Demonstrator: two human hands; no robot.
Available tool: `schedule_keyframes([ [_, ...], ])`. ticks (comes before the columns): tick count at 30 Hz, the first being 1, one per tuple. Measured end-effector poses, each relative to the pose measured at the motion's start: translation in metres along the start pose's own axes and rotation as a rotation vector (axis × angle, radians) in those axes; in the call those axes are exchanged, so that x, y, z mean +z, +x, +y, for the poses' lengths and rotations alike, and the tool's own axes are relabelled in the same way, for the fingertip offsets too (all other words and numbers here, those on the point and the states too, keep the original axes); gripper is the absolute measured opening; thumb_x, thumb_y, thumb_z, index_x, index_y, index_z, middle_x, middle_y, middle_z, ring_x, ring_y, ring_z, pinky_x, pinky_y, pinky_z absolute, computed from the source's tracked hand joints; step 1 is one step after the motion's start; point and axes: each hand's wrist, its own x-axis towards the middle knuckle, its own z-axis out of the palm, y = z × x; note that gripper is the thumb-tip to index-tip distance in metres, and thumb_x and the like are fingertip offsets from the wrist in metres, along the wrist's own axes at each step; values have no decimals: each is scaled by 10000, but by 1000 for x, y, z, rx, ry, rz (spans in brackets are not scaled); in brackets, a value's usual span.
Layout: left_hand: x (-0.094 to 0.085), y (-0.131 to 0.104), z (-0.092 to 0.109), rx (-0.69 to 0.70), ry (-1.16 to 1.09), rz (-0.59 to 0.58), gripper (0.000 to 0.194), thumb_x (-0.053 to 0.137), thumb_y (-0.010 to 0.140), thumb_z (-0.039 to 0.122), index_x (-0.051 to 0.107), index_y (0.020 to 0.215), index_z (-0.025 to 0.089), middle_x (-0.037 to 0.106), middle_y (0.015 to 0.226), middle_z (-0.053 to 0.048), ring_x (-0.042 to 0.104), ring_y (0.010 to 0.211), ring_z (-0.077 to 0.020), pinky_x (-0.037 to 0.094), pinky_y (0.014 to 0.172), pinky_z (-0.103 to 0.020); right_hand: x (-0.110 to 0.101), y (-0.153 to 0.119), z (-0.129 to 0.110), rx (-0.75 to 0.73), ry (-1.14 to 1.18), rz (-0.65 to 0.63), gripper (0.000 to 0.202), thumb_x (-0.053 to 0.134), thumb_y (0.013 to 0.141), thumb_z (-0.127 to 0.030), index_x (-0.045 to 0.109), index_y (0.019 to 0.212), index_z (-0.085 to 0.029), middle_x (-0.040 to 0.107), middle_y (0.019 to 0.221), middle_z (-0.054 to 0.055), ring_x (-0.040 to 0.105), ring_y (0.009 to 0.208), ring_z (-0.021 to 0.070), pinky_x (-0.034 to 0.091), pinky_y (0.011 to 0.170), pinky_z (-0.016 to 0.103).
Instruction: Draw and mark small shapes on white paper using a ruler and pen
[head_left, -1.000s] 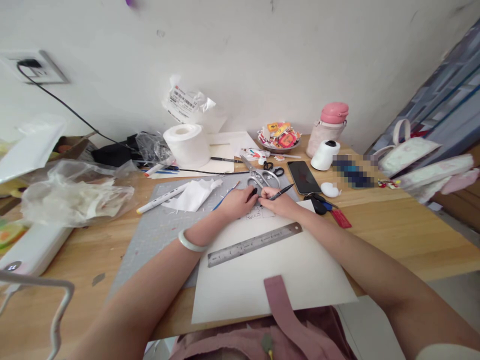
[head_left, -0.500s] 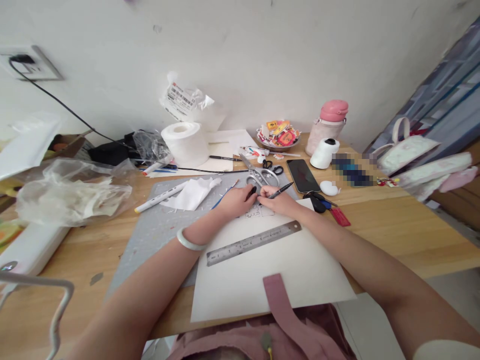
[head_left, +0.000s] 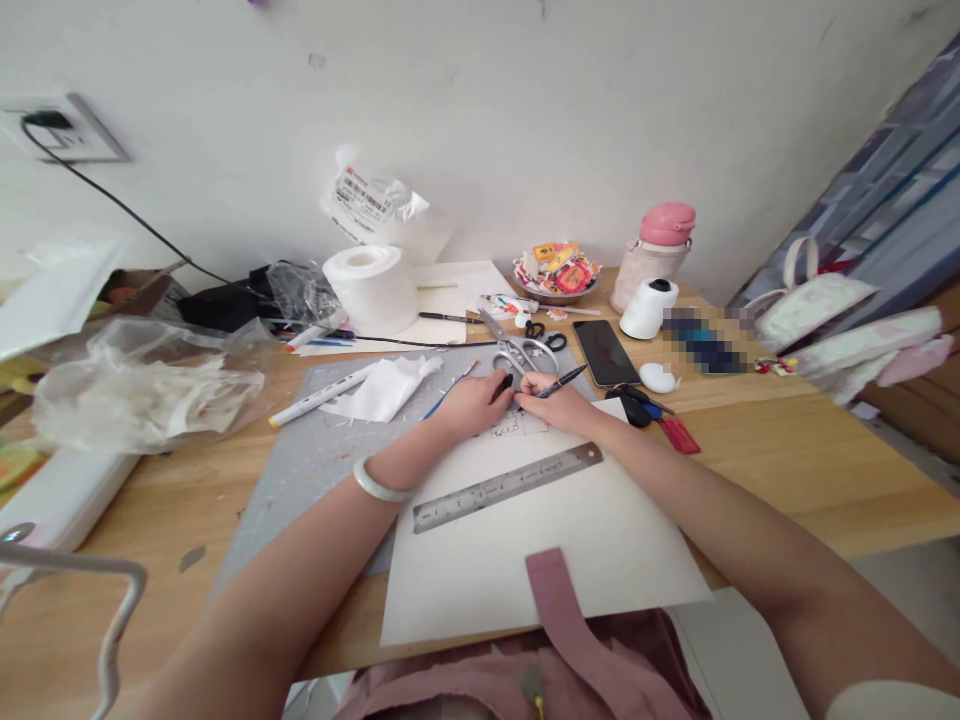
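A large white sheet of paper [head_left: 525, 540] lies over a grey cutting mat [head_left: 300, 480], with small line drawings near its top edge. My right hand [head_left: 551, 400] is closed on a black pen [head_left: 562, 381], its tip down at the drawings. Close on its left, my left hand [head_left: 476, 403] rests at the paper's top, its fingers closed round a small black thing I cannot make out. A steel ruler [head_left: 506, 488] lies across the sheet below both hands. Silver scissors [head_left: 517, 350] lie just beyond the fingers.
A phone [head_left: 606, 352], keys [head_left: 636, 405], a thread cone [head_left: 646, 310] and a pink-lidded bottle [head_left: 660, 250] stand or lie at right. Behind are a bowl of stickers [head_left: 556, 272] and a white roll [head_left: 371, 290]. Left are a marker [head_left: 319, 396], tissue [head_left: 386, 388] and plastic bags [head_left: 150, 385].
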Motion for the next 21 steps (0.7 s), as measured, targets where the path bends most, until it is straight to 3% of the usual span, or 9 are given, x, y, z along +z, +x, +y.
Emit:
schedule_keyframes([
  [21, -5, 0, 4, -22, 4, -31, 280, 320, 888, 391, 517, 947, 201, 641, 773, -52, 626, 770, -217, 448, 689, -298, 0, 0, -1, 5, 5, 7, 144, 464, 698, -301, 381, 624, -209, 386, 483, -72, 365, 445, 94, 279, 473, 226],
])
